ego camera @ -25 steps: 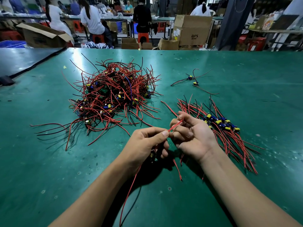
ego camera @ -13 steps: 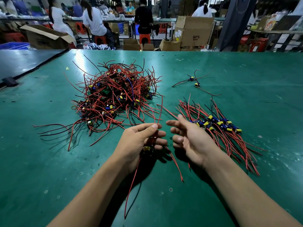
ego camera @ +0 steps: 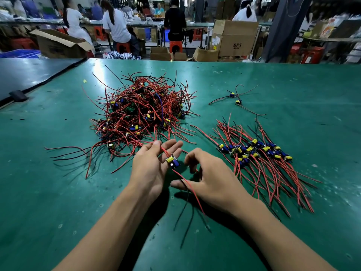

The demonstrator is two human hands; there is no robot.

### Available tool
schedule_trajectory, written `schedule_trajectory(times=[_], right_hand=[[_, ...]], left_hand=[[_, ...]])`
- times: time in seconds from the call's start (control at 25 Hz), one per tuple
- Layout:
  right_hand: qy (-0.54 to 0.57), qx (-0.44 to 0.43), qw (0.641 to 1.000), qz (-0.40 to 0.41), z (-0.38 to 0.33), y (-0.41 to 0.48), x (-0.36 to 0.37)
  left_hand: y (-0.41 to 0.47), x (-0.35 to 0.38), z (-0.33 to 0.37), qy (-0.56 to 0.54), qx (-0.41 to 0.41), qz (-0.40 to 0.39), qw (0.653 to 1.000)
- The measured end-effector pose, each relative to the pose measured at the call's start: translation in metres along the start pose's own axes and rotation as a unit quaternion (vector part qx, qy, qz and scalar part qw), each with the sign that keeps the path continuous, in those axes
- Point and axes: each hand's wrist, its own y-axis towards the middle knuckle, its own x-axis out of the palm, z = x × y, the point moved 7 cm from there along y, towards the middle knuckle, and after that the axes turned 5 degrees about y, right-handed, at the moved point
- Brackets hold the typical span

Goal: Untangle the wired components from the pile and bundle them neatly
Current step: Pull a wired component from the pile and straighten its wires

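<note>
A tangled pile of wired components (ego camera: 144, 114), red and black leads with yellow and blue parts, lies on the green table (ego camera: 58, 192) at centre left. A sorted bundle (ego camera: 257, 153) lies in a row at the right. My left hand (ego camera: 150, 169) pinches the red lead of one wired component (ego camera: 172, 161) between thumb and fingers; its yellow and blue body hangs in front of my straight fingers. My right hand (ego camera: 213, 178) hovers beside it with fingers loosely curled. The component's red and black leads trail down across my right thumb toward me.
Two separate components (ego camera: 235, 98) lie farther back on the right. A dark table (ego camera: 29, 75) adjoins on the left with a black clamp (ego camera: 18, 95) at the seam. Cardboard boxes (ego camera: 234, 38) and seated people (ego camera: 115, 26) are beyond the far edge.
My left hand has uncurled and lifted, so the component's body now shows in front of its fingers. My right hand has let go of the red lead, dropped lower and curled loosely.
</note>
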Motion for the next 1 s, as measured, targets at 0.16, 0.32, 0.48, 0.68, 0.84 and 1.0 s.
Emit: schedule_trajectory(times=[0.16, 0.32, 0.48, 0.68, 0.84, 1.0], right_hand=[[0.099, -0.007, 0.991, 0.088, -0.008, -0.002, -0.007], [0.436, 0.143, 0.884, 0.09, 0.009, 0.002, -0.009], [0.612, 0.202, 0.765, 0.019, 0.011, 0.006, -0.013], [0.61, 0.225, 0.751, -0.116, 0.012, -0.003, -0.011], [0.57, 0.217, 0.777, -0.155, 0.015, -0.005, -0.008], [0.523, 0.217, 0.821, -0.077, 0.027, 0.002, -0.009]], left_hand=[[-0.002, 0.006, -0.006, -0.04, -0.025, -0.024, 0.999], [-0.004, 0.013, -0.01, -0.029, -0.058, -0.119, 0.991], [-0.012, 0.022, -0.016, 0.058, -0.054, -0.212, 0.974], [-0.016, 0.021, -0.024, 0.121, -0.123, -0.193, 0.966], [-0.024, 0.025, -0.033, 0.169, -0.14, -0.253, 0.942], [-0.015, 0.017, -0.027, 0.233, -0.041, -0.197, 0.952]])
